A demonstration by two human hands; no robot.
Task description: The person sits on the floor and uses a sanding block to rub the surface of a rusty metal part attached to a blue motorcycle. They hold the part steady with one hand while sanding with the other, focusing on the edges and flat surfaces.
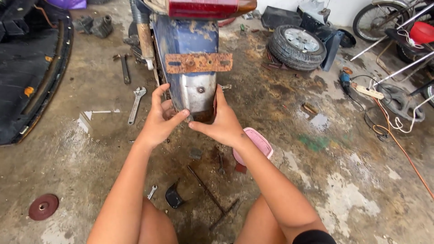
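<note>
Both grips clasping the blue rear mudguard (195, 97): left hand (159, 121), right hand (222, 122), below rusty orange rectangular plate bracket (198, 62).

Two hands (160, 119) – one mudguard (194, 81) – three wrenches (136, 105)

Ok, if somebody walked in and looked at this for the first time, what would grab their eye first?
Probably the blue rear mudguard of a motorbike at top centre, with its rusty number plate bracket, gripped low down on both sides by the left hand and the right hand. Next, the loose wheel lying flat at upper right, and the adjustable wrench on the stained concrete floor left of the hands.
</note>
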